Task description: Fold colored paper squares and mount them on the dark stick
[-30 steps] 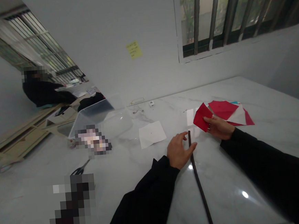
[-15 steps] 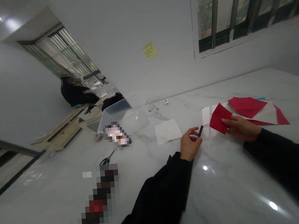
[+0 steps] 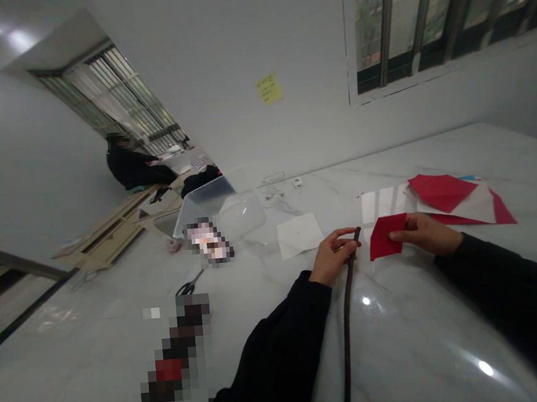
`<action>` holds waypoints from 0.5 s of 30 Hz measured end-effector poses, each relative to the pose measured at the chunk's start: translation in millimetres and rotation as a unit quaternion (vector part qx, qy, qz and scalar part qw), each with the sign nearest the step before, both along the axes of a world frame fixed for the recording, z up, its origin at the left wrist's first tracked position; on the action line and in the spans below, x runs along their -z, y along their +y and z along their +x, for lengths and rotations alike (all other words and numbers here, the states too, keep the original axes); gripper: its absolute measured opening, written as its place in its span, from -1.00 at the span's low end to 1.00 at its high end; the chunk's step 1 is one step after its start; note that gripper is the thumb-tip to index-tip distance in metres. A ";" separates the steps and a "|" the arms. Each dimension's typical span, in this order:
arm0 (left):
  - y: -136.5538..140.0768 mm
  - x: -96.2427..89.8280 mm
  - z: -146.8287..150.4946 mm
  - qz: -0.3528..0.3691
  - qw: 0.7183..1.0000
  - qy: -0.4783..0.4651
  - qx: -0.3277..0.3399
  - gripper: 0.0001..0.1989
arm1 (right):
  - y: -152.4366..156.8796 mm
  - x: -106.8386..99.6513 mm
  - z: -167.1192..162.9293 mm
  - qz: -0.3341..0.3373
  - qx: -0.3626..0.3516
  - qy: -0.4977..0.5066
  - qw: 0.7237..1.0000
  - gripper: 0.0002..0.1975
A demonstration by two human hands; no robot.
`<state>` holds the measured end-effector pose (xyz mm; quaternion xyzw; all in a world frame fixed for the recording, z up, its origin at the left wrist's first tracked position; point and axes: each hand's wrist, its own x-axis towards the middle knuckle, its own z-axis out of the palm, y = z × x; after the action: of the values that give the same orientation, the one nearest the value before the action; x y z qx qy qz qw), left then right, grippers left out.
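Note:
Between the fingers of my left hand (image 3: 334,254) is the upper end of a long, thin, dark brown stick (image 3: 349,321), whose length runs down toward the near edge of the view. My right hand (image 3: 426,233) pinches a small piece of red paper (image 3: 386,236), thumb on its face. The paper is close to the top of the stick, with a small gap between them. To the left of my left hand, a white sheet of paper (image 3: 299,236) lies on the table.
Red and white paper sheets (image 3: 458,192) lie beyond my right hand. Scissors (image 3: 189,286), a blurred-out phone-like object (image 3: 209,241) and a blurred-out dark, long item (image 3: 176,354) are at left. Behind them stands a clear plastic bin (image 3: 207,199). A person (image 3: 130,162) sits far back.
My left hand has turned the stick, so its full length now shows. My right hand has tilted the red paper and brought it lower and left, nearer the stick.

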<state>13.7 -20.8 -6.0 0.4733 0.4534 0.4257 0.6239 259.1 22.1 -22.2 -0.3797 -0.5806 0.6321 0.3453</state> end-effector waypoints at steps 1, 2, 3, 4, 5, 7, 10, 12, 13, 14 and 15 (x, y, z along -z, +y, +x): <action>-0.6 -2.0 -0.5 -0.005 1.000 -0.011 0.007 -0.45 | -0.8 -2.6 0.0 0.025 -0.019 -0.026 0.999 -0.66; -1.3 -4.0 -1.1 -0.009 1.000 -0.024 0.016 -0.44 | -2.0 -5.7 -0.3 0.056 -0.036 -0.050 0.997 -0.69; -1.9 -6.1 -1.7 -0.013 0.999 -0.037 0.026 -0.42 | -3.4 -9.3 -0.9 0.095 -0.049 -0.071 0.992 -0.71; -2.5 -8.0 -2.4 -0.017 0.998 -0.050 0.037 -0.41 | -5.1 -13.3 -1.8 0.137 -0.058 -0.091 0.985 -0.74; -2.9 -9.6 -3.1 -0.020 0.997 -0.061 0.046 -0.41 | -7.0 -17.3 -3.0 0.181 -0.062 -0.109 0.976 -0.76; -3.3 -11.9 -4.6 -0.023 0.994 -0.079 0.066 -0.42 | -11.3 -25.3 -5.8 0.258 -0.058 -0.138 0.954 -0.80; -2.4 -12.3 -6.9 -0.022 0.991 -0.093 0.091 -0.46 | -17.2 -35.4 -9.9 0.338 -0.053 -0.140 0.929 -0.82; -1.0 -10.6 -8.2 -0.022 0.991 -0.086 0.101 -0.48 | -19.9 -39.9 -11.9 0.370 -0.054 -0.122 0.919 -0.83; -0.2 -9.5 -8.7 -0.021 0.991 -0.078 0.105 -0.49 | -20.7 -41.4 -12.4 0.382 -0.048 -0.117 0.915 -0.84; 0.4 -8.4 -8.9 -0.019 0.992 -0.071 0.107 -0.50 | -21.1 -42.3 -12.8 0.394 -0.040 -0.114 0.911 -0.84; 0.9 -7.3 -8.9 -0.017 0.992 -0.064 0.108 -0.52 | -21.2 -42.7 -12.9 0.404 -0.030 -0.115 0.907 -0.84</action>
<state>4.8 -19.9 1.3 0.4808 0.3658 0.3772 0.7020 246.2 1.0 20.5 -0.2599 -0.8330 0.3057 0.3810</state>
